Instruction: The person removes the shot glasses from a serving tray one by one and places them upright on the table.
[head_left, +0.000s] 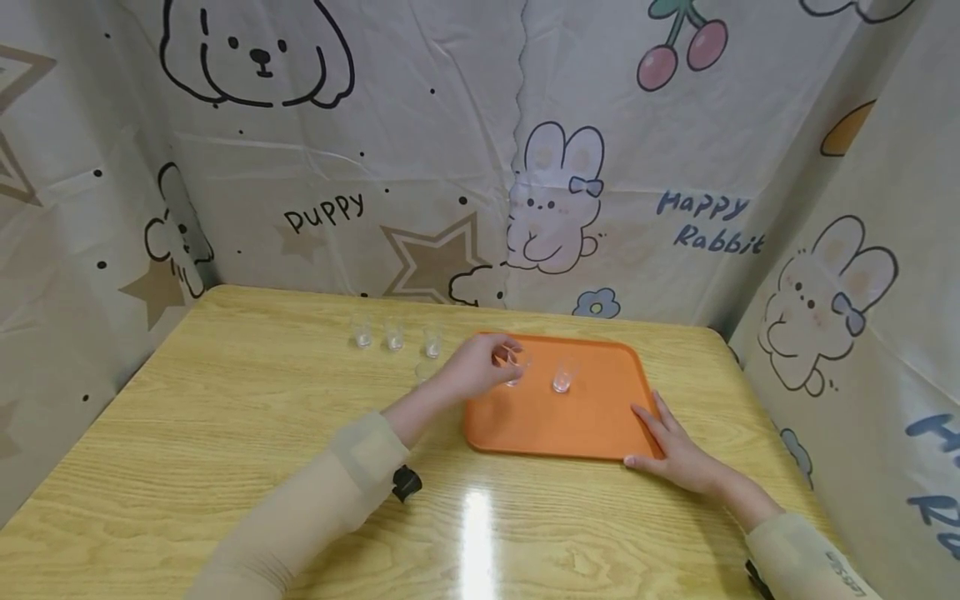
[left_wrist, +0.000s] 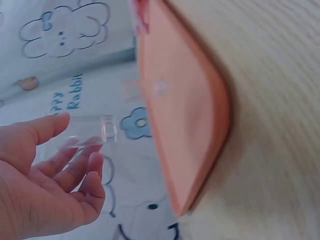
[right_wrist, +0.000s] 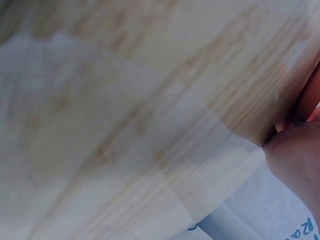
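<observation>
Between its thumb and fingers, my left hand (head_left: 474, 365) pinches a small clear shot glass (left_wrist: 92, 131). In the left wrist view this glass is off the tray's surface; in the head view it is over the left part of the orange tray (head_left: 555, 433). Another clear shot glass (head_left: 562, 377) stands upright on the tray, right of the held one. My right hand (head_left: 678, 454) rests at the tray's right front corner, fingers on its rim and thumb along the front edge. Only part of the right hand (right_wrist: 295, 155) shows in the right wrist view.
Three clear shot glasses stand in a row on the wooden table (head_left: 225, 433), left of the tray: a left one (head_left: 362, 334), a middle one (head_left: 393, 335) and a right one (head_left: 432, 342). Another glass (head_left: 423, 371) is partly behind the left forearm. Printed cloth (head_left: 420, 167) surrounds the table.
</observation>
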